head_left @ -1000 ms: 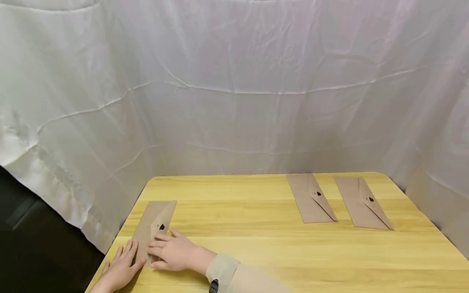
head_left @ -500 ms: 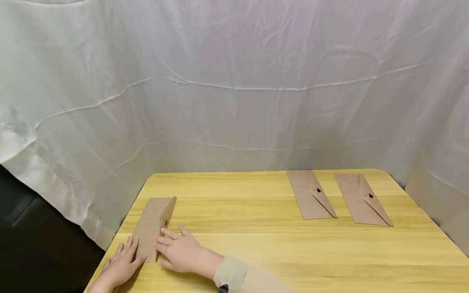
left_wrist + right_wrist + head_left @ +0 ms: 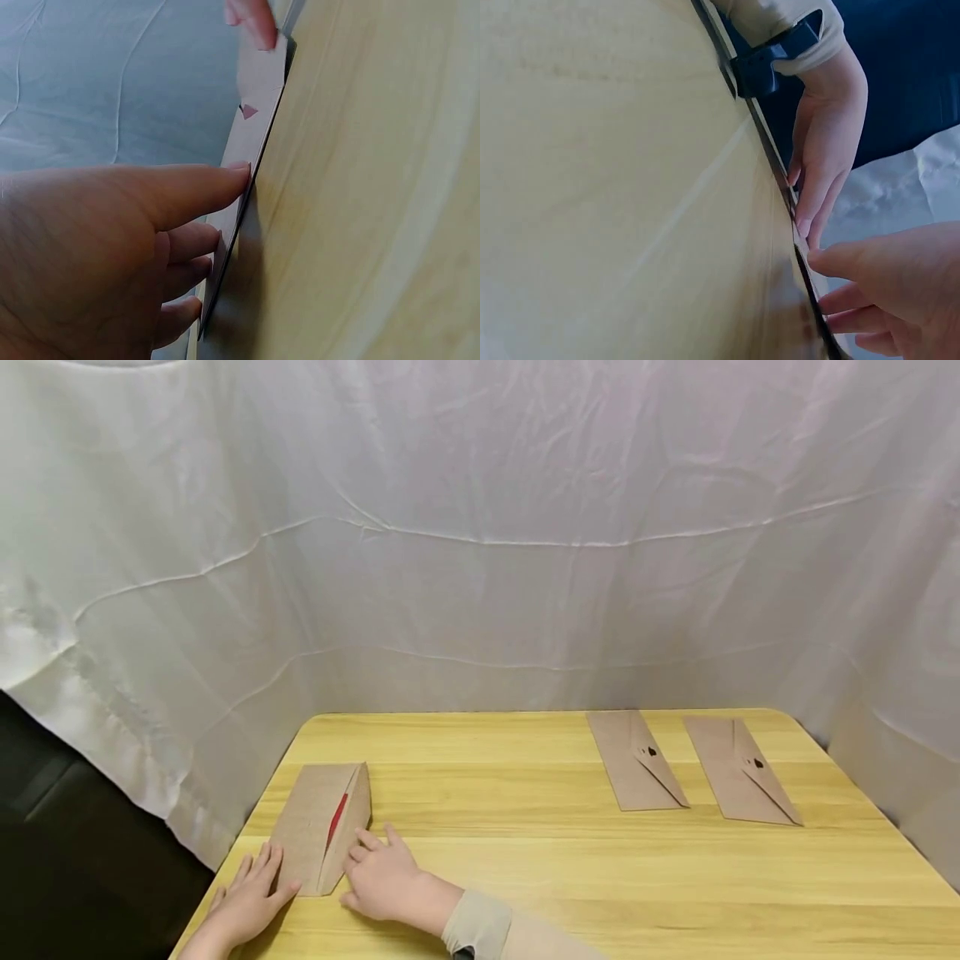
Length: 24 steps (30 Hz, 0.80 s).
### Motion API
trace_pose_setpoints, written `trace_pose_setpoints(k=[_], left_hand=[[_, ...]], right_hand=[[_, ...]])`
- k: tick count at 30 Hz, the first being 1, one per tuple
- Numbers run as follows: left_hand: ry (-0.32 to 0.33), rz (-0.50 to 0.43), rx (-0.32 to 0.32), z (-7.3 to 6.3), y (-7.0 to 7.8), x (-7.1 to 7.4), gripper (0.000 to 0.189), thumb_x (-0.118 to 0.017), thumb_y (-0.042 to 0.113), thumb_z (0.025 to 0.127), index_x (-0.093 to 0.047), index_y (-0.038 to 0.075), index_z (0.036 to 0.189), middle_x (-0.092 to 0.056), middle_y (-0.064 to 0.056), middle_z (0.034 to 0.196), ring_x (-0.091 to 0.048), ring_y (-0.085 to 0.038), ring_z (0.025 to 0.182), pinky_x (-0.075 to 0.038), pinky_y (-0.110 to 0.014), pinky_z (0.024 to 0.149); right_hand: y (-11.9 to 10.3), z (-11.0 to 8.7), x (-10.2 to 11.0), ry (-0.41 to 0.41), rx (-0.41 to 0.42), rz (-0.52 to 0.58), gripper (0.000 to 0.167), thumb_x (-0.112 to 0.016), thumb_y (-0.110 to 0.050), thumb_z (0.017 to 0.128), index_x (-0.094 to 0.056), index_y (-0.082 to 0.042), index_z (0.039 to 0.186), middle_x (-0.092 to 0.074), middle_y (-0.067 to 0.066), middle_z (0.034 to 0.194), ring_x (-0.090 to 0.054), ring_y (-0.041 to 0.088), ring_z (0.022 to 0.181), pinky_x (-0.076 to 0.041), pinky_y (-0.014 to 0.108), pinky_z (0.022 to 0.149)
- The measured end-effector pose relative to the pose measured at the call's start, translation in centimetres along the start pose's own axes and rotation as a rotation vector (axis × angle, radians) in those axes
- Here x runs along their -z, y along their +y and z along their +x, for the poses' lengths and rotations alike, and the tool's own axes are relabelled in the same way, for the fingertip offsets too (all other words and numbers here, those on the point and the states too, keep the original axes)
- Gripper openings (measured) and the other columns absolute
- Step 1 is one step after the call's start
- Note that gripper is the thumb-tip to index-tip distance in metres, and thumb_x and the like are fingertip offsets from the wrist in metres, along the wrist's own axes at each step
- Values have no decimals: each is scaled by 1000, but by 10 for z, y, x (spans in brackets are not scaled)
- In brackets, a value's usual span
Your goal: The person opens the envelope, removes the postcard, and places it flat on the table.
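A brown paper envelope (image 3: 309, 818) lies at the left of the table, its flap (image 3: 356, 828) folded over to the right. Inside the opening shows a strip of something red (image 3: 337, 821), mostly hidden by the paper. My left hand (image 3: 251, 897) rests with extended fingers on the envelope's near left side; the left wrist view shows its thumb and fingers along the paper (image 3: 259, 82). At the flap's lower right edge is my right hand (image 3: 386, 872), fingertips touching the flap. In the right wrist view its fingers (image 3: 847, 300) are loosely extended along the paper.
Two more brown envelopes (image 3: 636, 768) lie closed at the back right, each with a small black mark on its flap. The wooden table (image 3: 480, 793) is bordered by white cloth (image 3: 480, 610) behind and at the sides. Something dark (image 3: 75, 843) stands at the far left.
The envelope's flap has lifted and swung over to the right, exposing the red strip inside. My right hand has moved right with it. The left hand has stayed in place.
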<state>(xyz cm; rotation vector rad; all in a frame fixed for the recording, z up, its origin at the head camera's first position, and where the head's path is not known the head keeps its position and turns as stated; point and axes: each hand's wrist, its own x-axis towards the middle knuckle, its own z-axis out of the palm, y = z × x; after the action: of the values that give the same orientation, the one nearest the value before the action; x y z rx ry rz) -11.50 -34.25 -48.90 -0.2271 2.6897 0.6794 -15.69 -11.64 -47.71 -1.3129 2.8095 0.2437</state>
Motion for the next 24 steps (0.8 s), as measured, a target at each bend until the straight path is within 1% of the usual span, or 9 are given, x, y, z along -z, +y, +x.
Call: trace_pose_setpoints(k=[4, 10, 12, 18, 24], left_hand=[[2, 11, -3, 0, -1, 0, 100, -47, 67, 91, -16, -7, 151, -2, -35, 156, 1, -61, 138, -3, -84, 99], [-6, 13, 0, 1, 0, 0, 98, -47, 65, 92, -16, -6, 151, -1, -35, 156, 1, -61, 139, -3, -84, 99], [-9, 12, 1, 1, -1, 0, 98, -46, 65, 92, -15, -6, 152, -1, -35, 156, 1, -61, 139, -3, -84, 99], [-5, 8, 3, 2, -1, 0, 99, -46, 66, 92, -15, -6, 152, -1, -36, 155, 3, -61, 139, -2, -84, 98], [-5, -12, 4, 2, -2, 0, 99, -47, 66, 91, -15, -5, 152, 0, -35, 155, 4, -61, 139, 0, -84, 98]], right_hand=[[7, 5, -5, 3, -15, 13, 56, -41, -64, 95, -48, -36, 142, -41, -19, 151, -30, 6, 146, -30, 42, 119], [18, 18, -13, 86, -38, 65, 53, -44, -61, 95, -55, -31, 137, -48, -16, 147, -39, 8, 142, -37, 45, 114], [20, 22, -15, 101, -53, 80, 53, -44, -61, 95, -56, -30, 136, -49, -15, 147, -41, 8, 141, -37, 46, 113], [27, 35, -17, 85, -88, 109, 55, -44, -61, 95, -53, -30, 139, -47, -14, 148, -44, 7, 138, -37, 47, 113], [36, 46, -17, 54, -122, 134, 56, -43, -60, 96, -48, -30, 143, -42, -14, 152, -36, 6, 143, -33, 46, 116]])
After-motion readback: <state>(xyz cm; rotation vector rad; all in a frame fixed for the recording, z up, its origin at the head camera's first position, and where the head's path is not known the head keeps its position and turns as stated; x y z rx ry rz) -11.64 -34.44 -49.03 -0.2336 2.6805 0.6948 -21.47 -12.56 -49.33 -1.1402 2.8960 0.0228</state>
